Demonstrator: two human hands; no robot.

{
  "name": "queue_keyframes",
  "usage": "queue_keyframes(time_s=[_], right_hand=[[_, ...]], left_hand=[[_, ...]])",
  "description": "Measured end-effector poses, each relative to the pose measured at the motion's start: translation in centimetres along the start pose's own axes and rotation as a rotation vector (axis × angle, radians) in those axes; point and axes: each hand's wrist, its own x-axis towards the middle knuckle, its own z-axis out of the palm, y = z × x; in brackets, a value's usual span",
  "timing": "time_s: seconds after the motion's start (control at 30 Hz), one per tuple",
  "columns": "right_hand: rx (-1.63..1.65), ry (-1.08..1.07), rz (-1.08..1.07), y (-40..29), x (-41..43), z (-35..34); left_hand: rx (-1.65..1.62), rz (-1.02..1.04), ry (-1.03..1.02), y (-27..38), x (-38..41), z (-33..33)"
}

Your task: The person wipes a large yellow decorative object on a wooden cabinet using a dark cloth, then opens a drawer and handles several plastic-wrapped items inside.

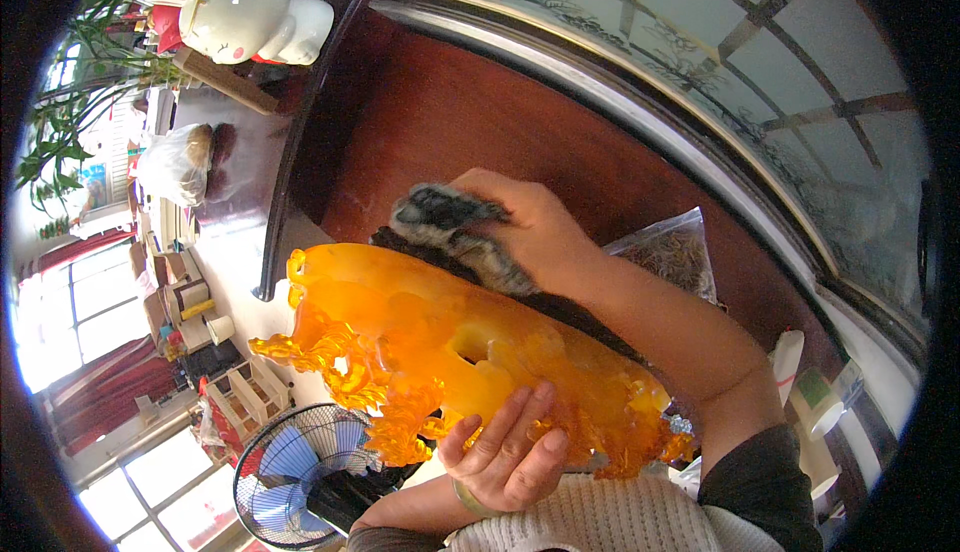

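Note:
A large amber-coloured translucent carving, with ornate curled parts along its lower edge and a hole near its middle, lies tilted in front of me. My left hand, with a bangle at the wrist, holds its lower edge, fingers curled over the front. My right hand is closed around a bunched grey and black fuzzy cloth just above the carving's upper edge. Part of a dark, rough piece shows behind the carving; the right forearm hides some of it.
Below is a reddish-brown wooden surface. A clear plastic bag of brown dry material lies beyond my right forearm. A fan stands lower left; white figurines sit upper left. A glass panel borders the right side.

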Motion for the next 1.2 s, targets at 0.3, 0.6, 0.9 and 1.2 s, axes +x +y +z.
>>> queue_keyframes(time_s=[0.3,0.6,0.9,1.2], right_hand=[[-0.462,-0.193,-0.472,2.8,-0.7,1.7],[-0.449,-0.190,-0.226,-0.7,-2.4,-0.9],[-0.518,-0.363,-0.429,-3.2,-1.7,1.3],[-1.072,-0.391,-0.522,-4.6,-1.3,-0.5]], left_hand=[[-0.027,0.017,-0.077,-0.2,0.2,-0.7],[-0.046,0.027,-0.118,-0.4,0.4,-1.2],[-0.047,0.011,-0.105,-0.4,0.4,-1.2],[-0.025,0.019,-0.090,-0.3,0.6,-1.0]])
